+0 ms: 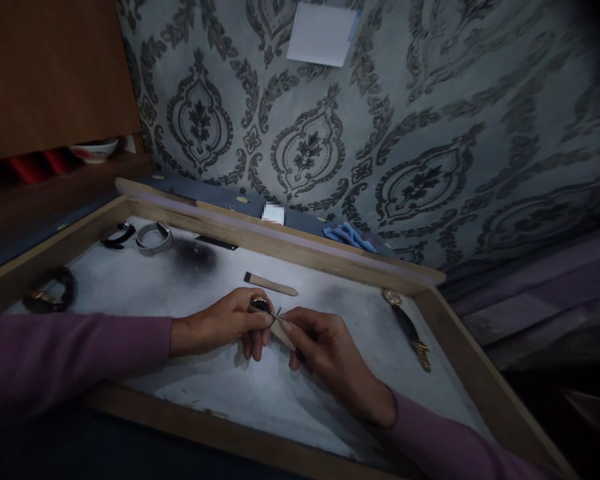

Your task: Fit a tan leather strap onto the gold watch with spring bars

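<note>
From my remote view, the right hand point(325, 340), nearer, pinches a pale strap piece point(283, 335), its long axis running toward 4 o'clock from the watch case point(259, 305) held by the left hand point(225, 325). Beyond, at 12 o'clock, lies a loose watch strap point(273, 285).

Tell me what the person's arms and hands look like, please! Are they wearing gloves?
No gloves: the left hand and right hand are both bare, and I can't see any rings or bracelets. The left sleeve and right sleeve are long, plain and dusky purple, ending in close-fitting cuffs at the wrists.
</note>
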### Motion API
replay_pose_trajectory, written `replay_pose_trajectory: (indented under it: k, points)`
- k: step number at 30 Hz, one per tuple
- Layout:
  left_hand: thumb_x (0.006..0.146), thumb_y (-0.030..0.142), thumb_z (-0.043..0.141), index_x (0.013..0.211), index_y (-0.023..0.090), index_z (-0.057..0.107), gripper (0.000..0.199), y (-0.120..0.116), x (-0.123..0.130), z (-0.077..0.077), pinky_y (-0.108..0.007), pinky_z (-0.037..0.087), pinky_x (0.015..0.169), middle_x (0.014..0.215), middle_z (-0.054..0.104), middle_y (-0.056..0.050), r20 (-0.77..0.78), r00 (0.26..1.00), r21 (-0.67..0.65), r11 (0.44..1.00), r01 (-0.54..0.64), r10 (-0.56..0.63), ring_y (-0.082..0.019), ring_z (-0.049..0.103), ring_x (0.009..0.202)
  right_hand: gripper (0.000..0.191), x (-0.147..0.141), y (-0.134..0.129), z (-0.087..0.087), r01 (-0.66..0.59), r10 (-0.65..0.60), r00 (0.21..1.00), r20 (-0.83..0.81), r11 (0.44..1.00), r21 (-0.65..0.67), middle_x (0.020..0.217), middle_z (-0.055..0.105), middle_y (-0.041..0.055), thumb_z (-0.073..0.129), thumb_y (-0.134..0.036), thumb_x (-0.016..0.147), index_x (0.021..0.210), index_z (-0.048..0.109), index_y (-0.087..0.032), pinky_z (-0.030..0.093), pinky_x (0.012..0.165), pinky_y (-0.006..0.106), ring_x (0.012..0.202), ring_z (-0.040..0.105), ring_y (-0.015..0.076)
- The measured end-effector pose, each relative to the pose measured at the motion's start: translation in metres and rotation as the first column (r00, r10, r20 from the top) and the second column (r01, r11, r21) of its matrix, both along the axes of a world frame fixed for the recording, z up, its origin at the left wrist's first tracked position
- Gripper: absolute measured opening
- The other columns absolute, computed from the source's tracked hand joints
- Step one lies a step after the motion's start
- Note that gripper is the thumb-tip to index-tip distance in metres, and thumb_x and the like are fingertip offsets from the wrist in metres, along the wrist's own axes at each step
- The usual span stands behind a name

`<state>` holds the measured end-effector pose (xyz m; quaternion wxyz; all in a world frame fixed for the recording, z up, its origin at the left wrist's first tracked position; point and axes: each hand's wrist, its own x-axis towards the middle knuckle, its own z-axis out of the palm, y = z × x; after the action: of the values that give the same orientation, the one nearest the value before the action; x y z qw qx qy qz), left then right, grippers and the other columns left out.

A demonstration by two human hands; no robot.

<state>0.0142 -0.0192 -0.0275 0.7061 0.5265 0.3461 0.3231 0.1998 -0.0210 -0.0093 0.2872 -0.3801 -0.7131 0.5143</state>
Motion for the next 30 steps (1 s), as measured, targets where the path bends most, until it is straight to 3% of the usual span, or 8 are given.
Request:
replay_pose_trajectory:
  k: [8,24,30]
  points:
    - [0.081,0.032,0.058,0.073,0.016,0.051,0.02,0.0012,0.0003,0.0004,-0.018,0.04,0.038,0.056,0.058,0.001,-0.002,1.0,0.003,1.0,-0.01,0.01,-0.01,0.058,0.043,0.029,0.0011,-0.0001,-0.0039,0.043,-0.044,0.999,0.028,0.998,0.04,0.065,0.061,0.0013,0.053,-0.036,0.09,0.076,0.065,-0.014,0.038,0.041,0.018,0.043,0.052,0.0074]
    - [0.08,0.032,0.058,0.077,0.017,0.048,0.019,-0.0022,0.0013,0.002,-0.017,0.041,0.037,0.056,0.059,0.003,-0.012,1.0,0.011,1.0,-0.019,0.019,-0.01,0.057,0.041,0.032,-0.001,0.0001,-0.0004,0.026,-0.024,0.999,0.036,0.998,-0.053,0.058,0.056,-0.0012,0.056,-0.041,0.087,0.07,0.065,-0.015,0.035,0.036,0.017,0.041,0.048,0.0065]
    - [0.08,0.031,0.058,0.076,0.017,0.048,0.018,0.0,0.0009,0.0021,-0.017,0.041,0.037,0.055,0.058,0.003,-0.013,1.0,0.006,1.0,-0.015,0.015,-0.01,0.057,0.041,0.029,-0.0002,0.0007,-0.0022,0.016,-0.016,1.0,0.019,1.0,-0.008,0.065,0.06,0.0004,0.054,-0.036,0.088,0.073,0.066,-0.014,0.036,0.037,0.017,0.042,0.051,0.0064]
